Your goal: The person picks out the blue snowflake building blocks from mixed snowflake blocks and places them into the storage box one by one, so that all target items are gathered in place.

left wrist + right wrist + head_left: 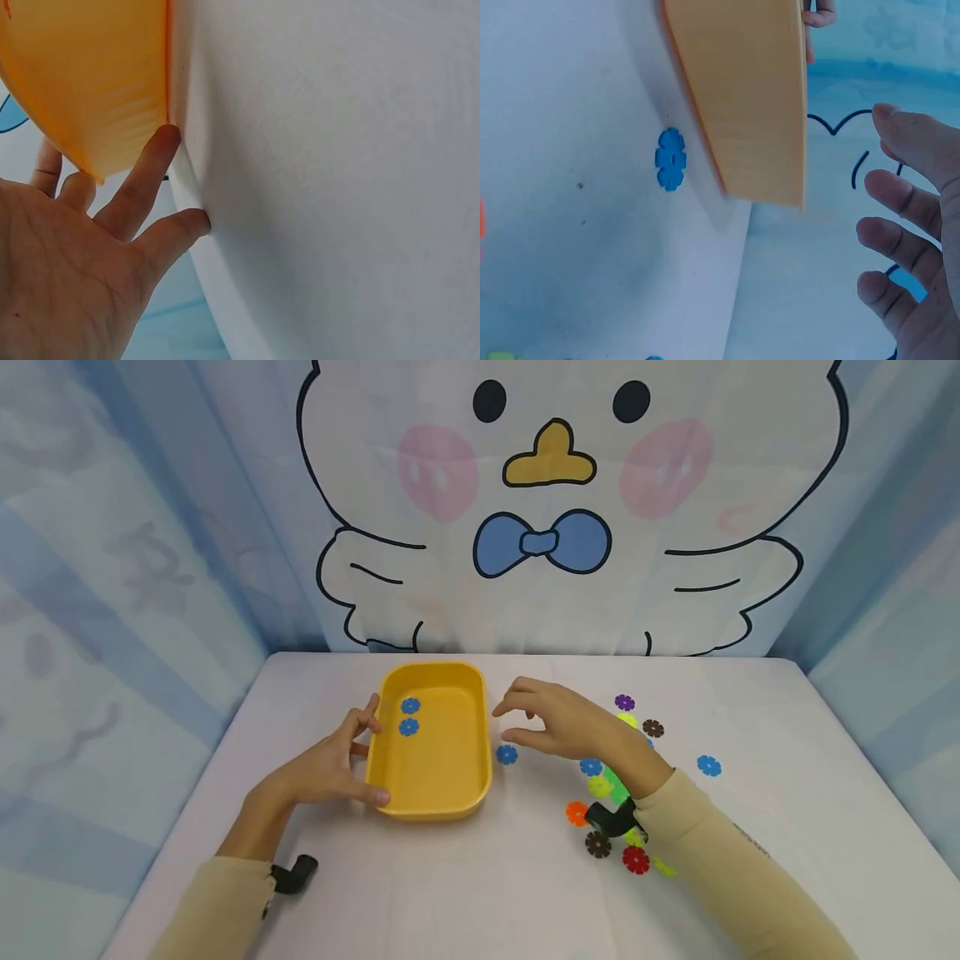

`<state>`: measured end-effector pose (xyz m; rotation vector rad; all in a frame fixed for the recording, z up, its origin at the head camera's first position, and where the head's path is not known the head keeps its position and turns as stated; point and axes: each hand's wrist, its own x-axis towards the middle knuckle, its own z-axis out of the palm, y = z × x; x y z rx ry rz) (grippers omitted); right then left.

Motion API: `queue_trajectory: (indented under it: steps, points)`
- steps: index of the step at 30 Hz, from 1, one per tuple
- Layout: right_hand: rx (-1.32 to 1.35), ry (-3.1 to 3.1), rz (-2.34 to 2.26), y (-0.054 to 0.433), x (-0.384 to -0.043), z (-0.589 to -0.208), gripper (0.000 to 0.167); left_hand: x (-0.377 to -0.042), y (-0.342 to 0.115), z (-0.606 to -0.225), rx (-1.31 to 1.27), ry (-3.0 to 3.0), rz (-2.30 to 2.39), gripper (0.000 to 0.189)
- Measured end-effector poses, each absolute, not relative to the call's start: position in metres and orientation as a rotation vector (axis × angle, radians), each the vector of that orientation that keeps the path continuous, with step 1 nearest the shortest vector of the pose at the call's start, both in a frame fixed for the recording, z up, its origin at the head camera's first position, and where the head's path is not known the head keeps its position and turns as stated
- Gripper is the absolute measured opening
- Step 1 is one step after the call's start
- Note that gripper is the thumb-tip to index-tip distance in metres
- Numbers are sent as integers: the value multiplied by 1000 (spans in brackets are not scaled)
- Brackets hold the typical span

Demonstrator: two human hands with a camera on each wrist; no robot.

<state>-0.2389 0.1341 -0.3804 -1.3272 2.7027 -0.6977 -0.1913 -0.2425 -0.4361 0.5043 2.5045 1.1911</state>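
Observation:
A yellow rectangular tray (430, 777) stands on the table, with two blue notched plastic discs (409, 705) lying inside near its left wall. My left hand (333, 760) touches the tray's left side, fingers spread along the rim and thumb at the near-left corner. Its fingers look mostly straight in the left wrist view, against the tray's outer wall (105, 82). My right hand (558, 718) hovers just right of the tray, fingers loosely bent, holding nothing. Below its fingertips another blue notched disc (507, 754) lies beside the tray; the right wrist view also shows this disc (670, 159).
Right of centre lies a loose scatter of notched discs, including orange (577, 813), red (636, 860), brown (597, 844) and purple (625, 702) ones. My right forearm partly covers them. One blue disc (708, 766) lies farther right. A printed curtain (540, 610) hangs behind the table.

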Motion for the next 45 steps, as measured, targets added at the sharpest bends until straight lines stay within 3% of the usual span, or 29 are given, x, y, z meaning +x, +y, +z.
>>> queue_trajectory:
  steps: [27,45]
  points:
    - [-1219,2897,-839,242,-217,-400,27,-191,-240,-445,480,2495,1219,90]
    - [-910,3014,-716,301,-200,-421,26,-189,-241,-437,494,2501,1206,87]
